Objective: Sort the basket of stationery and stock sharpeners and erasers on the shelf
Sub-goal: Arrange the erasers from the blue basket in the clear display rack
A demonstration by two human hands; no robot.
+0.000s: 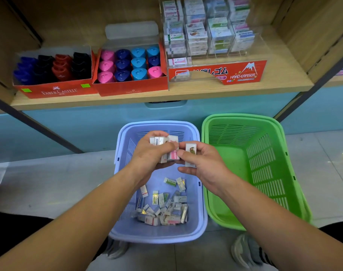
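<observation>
Above the blue basket, my left hand grips a bunch of several small wrapped erasers. Just to its right, my right hand pinches a single white eraser between thumb and fingers, close to the bunch. A pile of loose erasers lies on the blue basket's floor. On the wooden shelf stand two red boxes of sharpeners, one dark-coloured and one pink and blue, and a clear eraser display rack.
A green basket with nothing visible inside sits right of the blue one on the tiled floor. A light blue panel runs below the shelf. Dark shelf frame bars slant down at left and right. My shoes show at the bottom.
</observation>
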